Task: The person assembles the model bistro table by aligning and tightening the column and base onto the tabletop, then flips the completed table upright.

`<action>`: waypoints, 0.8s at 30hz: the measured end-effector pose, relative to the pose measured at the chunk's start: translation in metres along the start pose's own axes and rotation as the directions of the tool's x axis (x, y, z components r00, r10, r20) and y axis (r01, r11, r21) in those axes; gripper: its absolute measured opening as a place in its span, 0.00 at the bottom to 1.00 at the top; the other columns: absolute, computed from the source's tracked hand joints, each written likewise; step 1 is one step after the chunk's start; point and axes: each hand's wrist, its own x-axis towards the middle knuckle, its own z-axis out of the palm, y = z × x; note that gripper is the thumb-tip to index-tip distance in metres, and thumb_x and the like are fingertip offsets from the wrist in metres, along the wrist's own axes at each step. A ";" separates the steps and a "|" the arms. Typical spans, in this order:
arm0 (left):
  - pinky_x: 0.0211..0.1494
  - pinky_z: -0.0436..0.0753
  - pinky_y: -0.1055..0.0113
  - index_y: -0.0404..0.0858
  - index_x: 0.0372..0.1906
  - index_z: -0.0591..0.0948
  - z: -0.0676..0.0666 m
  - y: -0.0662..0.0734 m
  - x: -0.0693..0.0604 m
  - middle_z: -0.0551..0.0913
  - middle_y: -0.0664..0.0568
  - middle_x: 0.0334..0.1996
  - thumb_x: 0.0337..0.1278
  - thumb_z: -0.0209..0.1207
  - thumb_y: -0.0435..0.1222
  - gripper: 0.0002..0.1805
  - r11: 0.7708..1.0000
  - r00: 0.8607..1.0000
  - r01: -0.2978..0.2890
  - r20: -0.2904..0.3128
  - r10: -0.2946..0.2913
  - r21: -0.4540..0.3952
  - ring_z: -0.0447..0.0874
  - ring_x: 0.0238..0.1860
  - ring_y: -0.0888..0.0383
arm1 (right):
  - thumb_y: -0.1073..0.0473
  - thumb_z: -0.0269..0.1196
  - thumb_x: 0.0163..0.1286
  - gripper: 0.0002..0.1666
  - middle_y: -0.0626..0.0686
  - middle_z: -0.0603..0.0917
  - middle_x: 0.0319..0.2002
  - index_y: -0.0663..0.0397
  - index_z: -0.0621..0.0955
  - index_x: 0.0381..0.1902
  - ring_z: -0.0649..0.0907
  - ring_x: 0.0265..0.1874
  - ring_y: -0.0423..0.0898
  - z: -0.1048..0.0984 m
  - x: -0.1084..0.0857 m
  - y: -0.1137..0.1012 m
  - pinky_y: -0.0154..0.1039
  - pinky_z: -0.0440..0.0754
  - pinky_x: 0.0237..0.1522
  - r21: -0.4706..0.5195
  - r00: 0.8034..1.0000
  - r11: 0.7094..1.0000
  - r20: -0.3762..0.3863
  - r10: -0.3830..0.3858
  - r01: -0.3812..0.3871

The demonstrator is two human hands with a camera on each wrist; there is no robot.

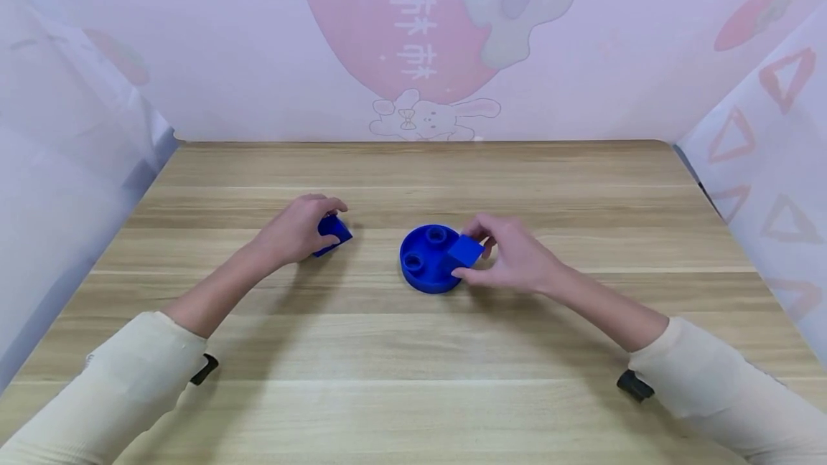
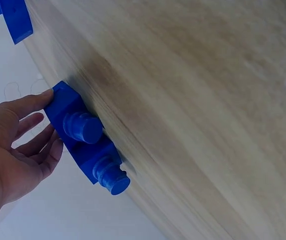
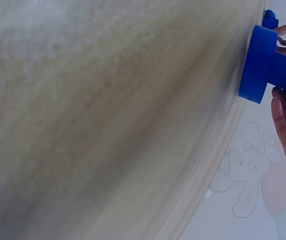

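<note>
Pinching a pegged block (image 1: 337, 227) in the left hand (image 1: 298, 229), apart from the dish (image 1: 429, 284); gripping a second block (image 1: 466, 250) over the dish's right edge in the right hand (image 1: 514, 254), seemingly mid-joining, leaving two sockets (image 1: 413, 262) bare.

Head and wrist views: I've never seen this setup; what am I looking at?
There is no machine: a person works barehanded. The head picture comes from a camera worn on the head; the others from one on each wrist. On the wooden table sits a round blue base with two raised rings showing. The person's left grip holds a blue block with two pegs. The right grip holds another blue piece at the base's right side.
</note>
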 end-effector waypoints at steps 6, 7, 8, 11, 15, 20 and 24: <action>0.59 0.83 0.43 0.25 0.57 0.80 -0.002 0.005 0.000 0.84 0.32 0.52 0.55 0.72 0.24 0.24 0.999 0.999 -0.032 -0.013 0.032 -0.008 0.83 0.55 0.36 | 0.65 0.78 0.56 0.23 0.54 0.88 0.38 0.65 0.81 0.47 0.84 0.35 0.47 -0.005 -0.001 0.004 0.50 0.87 0.41 0.003 0.999 0.999 -0.035 0.039 -0.039; 0.59 0.83 0.43 0.25 0.57 0.80 -0.003 0.006 0.000 0.84 0.32 0.51 0.55 0.71 0.24 0.23 0.999 0.999 -0.036 -0.017 0.036 -0.018 0.83 0.55 0.36 | 0.66 0.78 0.57 0.23 0.54 0.88 0.39 0.66 0.80 0.48 0.84 0.34 0.47 -0.006 -0.001 0.005 0.51 0.87 0.42 0.005 0.998 0.999 -0.036 0.041 -0.041; 0.58 0.83 0.43 0.25 0.57 0.81 -0.005 0.008 0.000 0.83 0.32 0.51 0.55 0.71 0.24 0.23 0.999 0.999 -0.043 -0.023 0.042 -0.028 0.83 0.55 0.36 | 0.67 0.77 0.57 0.23 0.55 0.88 0.39 0.66 0.80 0.48 0.84 0.35 0.47 -0.007 0.000 0.006 0.53 0.87 0.43 0.009 0.998 0.999 -0.036 0.043 -0.042; 0.56 0.85 0.44 0.25 0.56 0.81 -0.008 0.013 -0.001 0.83 0.32 0.50 0.55 0.71 0.22 0.22 0.996 0.997 -0.057 -0.046 0.054 -0.072 0.84 0.53 0.36 | 0.69 0.75 0.59 0.22 0.57 0.88 0.42 0.68 0.80 0.50 0.85 0.37 0.49 -0.010 0.001 0.008 0.55 0.87 0.46 0.037 0.998 0.998 -0.028 0.053 -0.052; 0.52 0.86 0.46 0.25 0.56 0.81 -0.011 0.018 0.001 0.83 0.33 0.49 0.54 0.71 0.22 0.22 0.990 0.995 -0.067 -0.076 0.058 -0.122 0.84 0.50 0.38 | 0.71 0.74 0.59 0.23 0.60 0.87 0.46 0.69 0.79 0.51 0.87 0.44 0.53 -0.014 0.003 0.010 0.53 0.86 0.53 0.073 0.998 0.995 -0.015 0.062 -0.061; 0.53 0.87 0.47 0.25 0.59 0.81 -0.015 0.026 0.003 0.84 0.32 0.54 0.55 0.71 0.23 0.25 0.983 0.994 -0.066 -0.095 0.051 -0.172 0.85 0.52 0.39 | 0.70 0.77 0.57 0.25 0.61 0.86 0.46 0.70 0.80 0.51 0.87 0.46 0.55 -0.014 0.005 0.012 0.47 0.86 0.55 0.130 0.996 0.989 -0.032 0.082 -0.077; 0.54 0.87 0.47 0.26 0.61 0.80 -0.018 0.035 0.003 0.84 0.33 0.55 0.58 0.71 0.25 0.25 0.969 0.993 -0.074 -0.104 0.051 -0.234 0.86 0.53 0.39 | 0.71 0.78 0.56 0.25 0.62 0.86 0.46 0.70 0.81 0.50 0.87 0.45 0.54 -0.014 0.007 0.013 0.46 0.86 0.54 0.177 0.994 0.980 -0.046 0.098 -0.088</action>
